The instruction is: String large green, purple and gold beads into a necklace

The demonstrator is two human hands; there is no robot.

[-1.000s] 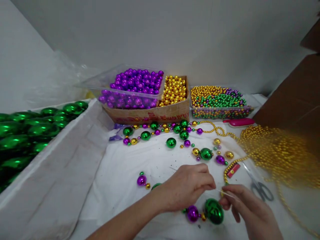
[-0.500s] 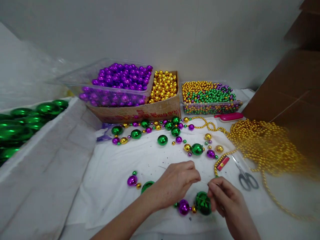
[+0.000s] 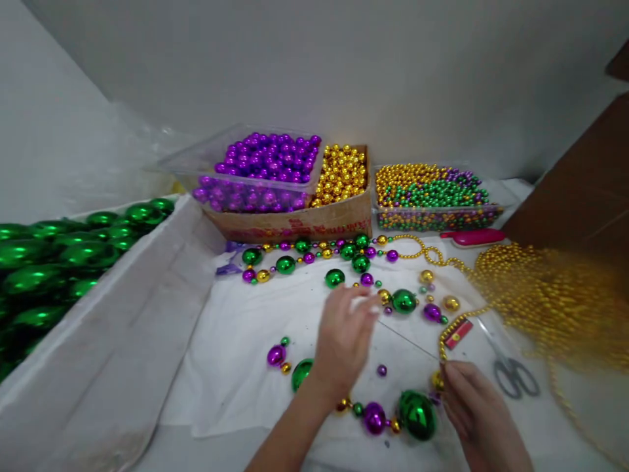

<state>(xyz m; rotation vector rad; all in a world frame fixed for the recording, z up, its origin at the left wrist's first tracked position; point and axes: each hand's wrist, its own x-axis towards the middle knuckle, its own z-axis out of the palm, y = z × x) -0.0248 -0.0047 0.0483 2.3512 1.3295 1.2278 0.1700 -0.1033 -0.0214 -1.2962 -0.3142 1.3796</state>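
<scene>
A part-strung bead strand lies in an arc on the white cloth (image 3: 236, 367), with a big green bead (image 3: 417, 414), a purple bead (image 3: 374, 417) and small gold ones. My right hand (image 3: 474, 410) is pinched at the strand's right end, by a gold bead (image 3: 436, 380). A thin thread (image 3: 407, 341) runs from there up to the left. My left hand (image 3: 344, 337) reaches forward, blurred, with its fingertips near loose beads: a small gold one (image 3: 384, 296), a green one (image 3: 403, 301) and a purple one (image 3: 367, 279). A tiny purple bead (image 3: 382, 370) lies between my hands.
At the back stand a clear tub of purple beads (image 3: 265, 157), a cardboard box of gold beads (image 3: 341, 174) and a tub of mixed small beads (image 3: 432, 187). A strung strand (image 3: 304, 252) lies before them. Big green beads (image 3: 73, 249) fill a box at left. Gold chains (image 3: 550, 295), scissors (image 3: 514, 377) and a pink tool (image 3: 474, 237) lie right.
My left hand has let go beside the right hand and moved forward toward the loose beads. My right hand stays at the strand's end. The view has swung slightly.
</scene>
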